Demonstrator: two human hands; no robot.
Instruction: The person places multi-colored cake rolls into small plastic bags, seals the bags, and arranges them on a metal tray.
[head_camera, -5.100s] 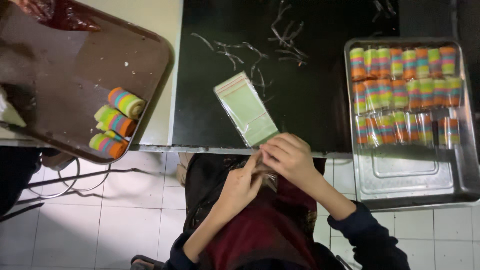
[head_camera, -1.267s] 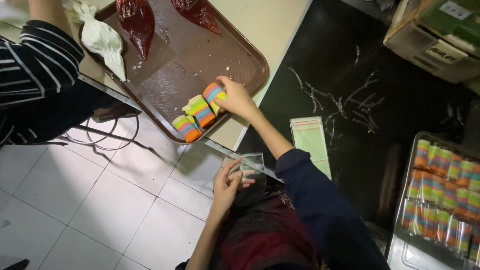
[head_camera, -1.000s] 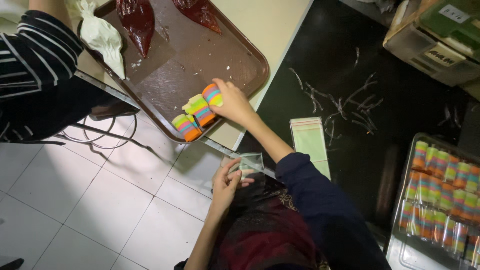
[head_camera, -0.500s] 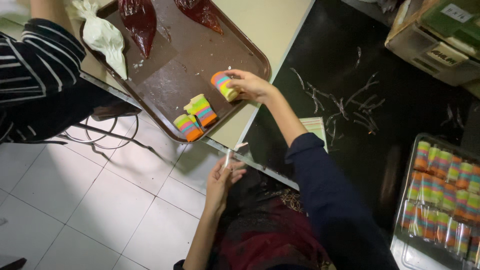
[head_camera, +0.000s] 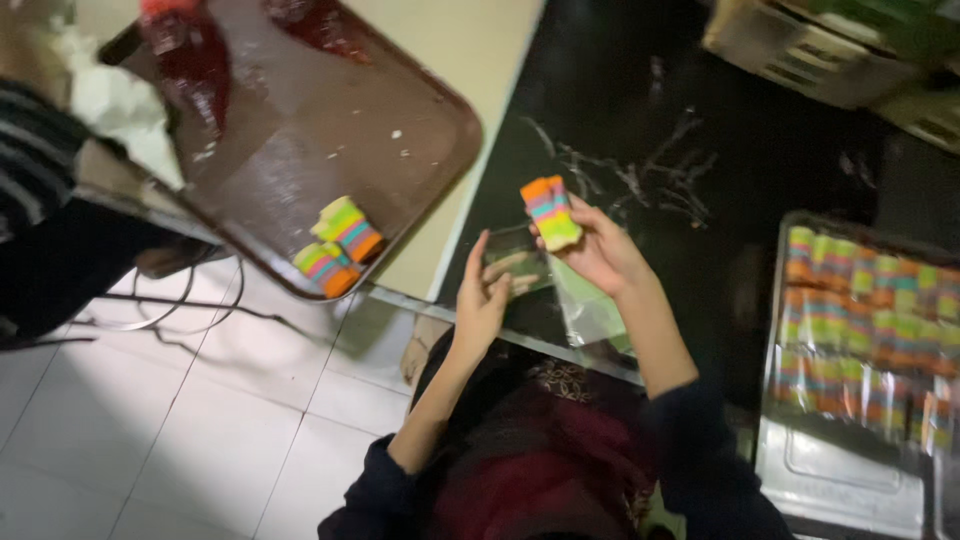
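Note:
My right hand (head_camera: 598, 250) holds a rainbow-striped layered cake piece (head_camera: 549, 211) above the black table. My left hand (head_camera: 483, 298) holds a small clear plastic bag (head_camera: 513, 262) just below and left of the cake. Two more striped cake pieces (head_camera: 338, 246) lie near the front edge of the brown tray (head_camera: 300, 130) at the left. A stack of clear bags (head_camera: 595, 315) lies on the table under my right wrist.
A metal tray (head_camera: 845, 470) at the right holds several rows of wrapped striped cakes (head_camera: 865, 325). Another person's striped sleeve (head_camera: 35, 150) is at the far left beside white piping bags (head_camera: 115, 95). Cardboard boxes (head_camera: 830, 50) stand at the top right. White tiled floor lies below.
My right hand picked a cake piece off the brown tray and carried it right, over the black table. My left hand rose with the clear bag to meet it.

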